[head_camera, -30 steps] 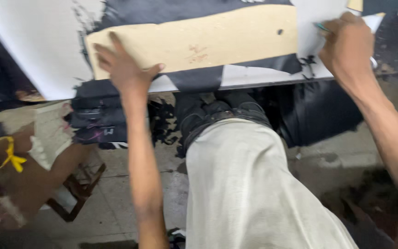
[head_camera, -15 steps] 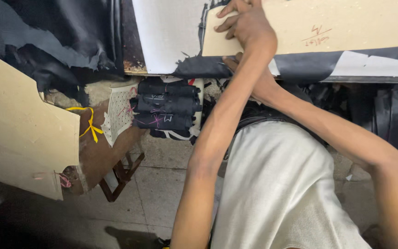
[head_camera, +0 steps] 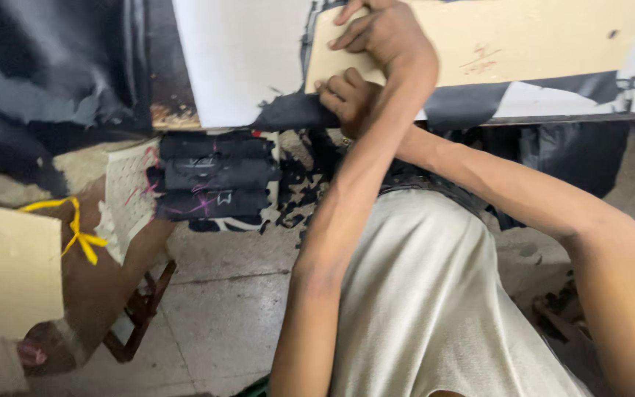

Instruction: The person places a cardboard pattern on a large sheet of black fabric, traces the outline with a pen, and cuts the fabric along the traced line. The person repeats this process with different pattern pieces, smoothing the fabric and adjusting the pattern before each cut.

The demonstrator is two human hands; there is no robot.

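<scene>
A tan cardboard template (head_camera: pixel 523 44) lies on a black sheet (head_camera: pixel 472 110) on the table at the top of the view. My left hand (head_camera: pixel 380 33) presses down on the template's left end, fingers spread over its edge. My right hand (head_camera: pixel 347 99) reaches in from the right and passes under my left forearm. Its fingers are curled at the template's lower left corner, against the edge of the black sheet. The left forearm hides most of this hand, so anything in it is out of sight.
A white sheet (head_camera: pixel 244 59) lies to the left of the template. Below the table edge sits a stack of black cut pieces (head_camera: pixel 214 176) with pink chalk marks. At the left are more tan cardboard (head_camera: pixel 9 272) with a yellow tie (head_camera: pixel 75 228), a wooden stool (head_camera: pixel 137 316) and the concrete floor (head_camera: pixel 222 287).
The view has swung to the left. My right hand has left the template's far right end and now sits under my left arm at the lower left corner. My left hand stays on the template.
</scene>
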